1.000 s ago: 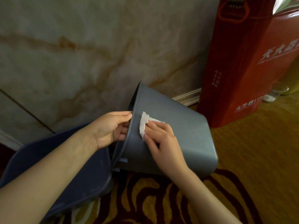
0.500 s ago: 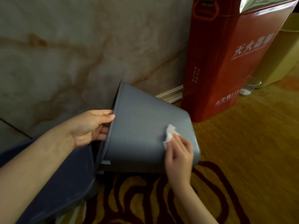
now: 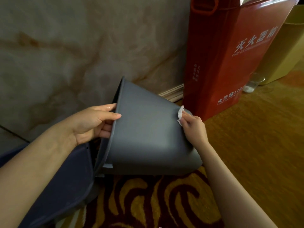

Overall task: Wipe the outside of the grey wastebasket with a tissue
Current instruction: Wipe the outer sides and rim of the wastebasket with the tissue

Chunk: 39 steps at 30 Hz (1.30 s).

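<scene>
Two hands engaged: left hand [image 3: 92, 124] clamped on rim of grey wastebasket [image 3: 148, 134], thumb over outer edge, fingers [image 3: 105, 130] curled inside the mouth; right hand [image 3: 194, 127] pressing crumpled tissue [image 3: 180, 114] against upper wall near the base end, fingers closed on the wad. Wastebasket tipped on its side, held just above patterned carpet [image 3: 148, 199], near marble wall [image 3: 82, 46] and close beside red fire extinguisher box [image 3: 230, 55]. Long axis roughly horizontal, left to right: mouth facing left toward the holding hand, closed base toward right. Judgement for the wipe: keep tissue flat and pressed firm, run strokes lengthwise rim to base, overlap passes, rotate basket by the rim to expose the hidden underside, brace against push.
</scene>
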Available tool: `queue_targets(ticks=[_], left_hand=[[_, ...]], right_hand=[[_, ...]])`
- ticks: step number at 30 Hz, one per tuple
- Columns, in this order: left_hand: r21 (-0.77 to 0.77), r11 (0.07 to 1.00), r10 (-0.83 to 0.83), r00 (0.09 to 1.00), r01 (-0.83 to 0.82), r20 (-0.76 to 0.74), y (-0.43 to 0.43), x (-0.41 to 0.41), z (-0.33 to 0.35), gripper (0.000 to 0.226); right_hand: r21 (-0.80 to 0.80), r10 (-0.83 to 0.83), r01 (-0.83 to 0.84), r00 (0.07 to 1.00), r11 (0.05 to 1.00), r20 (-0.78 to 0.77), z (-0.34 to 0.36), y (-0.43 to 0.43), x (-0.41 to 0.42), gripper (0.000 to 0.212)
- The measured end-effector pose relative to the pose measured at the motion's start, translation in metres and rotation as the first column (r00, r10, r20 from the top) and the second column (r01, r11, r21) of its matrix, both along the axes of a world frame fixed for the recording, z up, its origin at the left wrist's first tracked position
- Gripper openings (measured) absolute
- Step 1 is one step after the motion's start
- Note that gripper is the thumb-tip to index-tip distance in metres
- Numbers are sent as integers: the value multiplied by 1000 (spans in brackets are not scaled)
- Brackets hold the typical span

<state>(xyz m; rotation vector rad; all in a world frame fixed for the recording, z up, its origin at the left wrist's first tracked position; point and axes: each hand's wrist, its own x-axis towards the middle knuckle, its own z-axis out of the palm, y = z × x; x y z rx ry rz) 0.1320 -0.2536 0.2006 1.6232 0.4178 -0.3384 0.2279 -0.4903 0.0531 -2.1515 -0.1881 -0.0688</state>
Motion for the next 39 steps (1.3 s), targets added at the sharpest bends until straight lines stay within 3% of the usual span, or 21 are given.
queue_targets(ticks=[2,5,9,12,14,18,23,25,28,32,35,39], left_hand=[[-10,1000,-5,1000,5,-7,-1,1,0,35],[13,999,-36,999,36,-12,-3,4,0,30],[23,997,-78,997,78,-2,-4,8,1,27],[44,996,-81,997,81,-5,-2,11,1,27],[50,995,-85,996,85,-8,-1,12,0,27],[32,997,-74,997,74,-12,-3,11,0,27],[28,999,-43,999,44,-31,-8,13,1,20],[30,999,36,999,-35,-26,-14,24,1,13],[-16,991,136,991,-136,-1,-23,52,5,20],[157,984,88,996,-88,11,-30,67,10,23],[251,966,57,997,-66,46,-39,66,16,26],[292,956,-41,979,-20,200,-43,49,20,23]], right_hand=[[-6,-9,9,1000,1000,-18,-7,-2,-1,23],[61,-165,171,983,983,-81,-31,-27,-32,26],[172,-462,551,802,816,-378,-66,-56,-89,29],[290,-561,660,746,693,-358,-69,-44,-124,25],[378,-524,637,769,672,-365,-62,-20,-139,25],[347,-500,568,823,746,-270,-59,12,-144,37],[405,-486,647,758,646,-436,-67,7,-141,41],[424,-480,646,759,634,-440,-67,4,-136,42],[439,-473,652,754,618,-455,-66,-2,-123,45],[444,-485,674,736,590,-473,-65,-7,-108,44],[453,-471,730,679,511,-563,-68,-10,-107,40],[490,-429,772,634,406,-644,-71,-12,-113,34]])
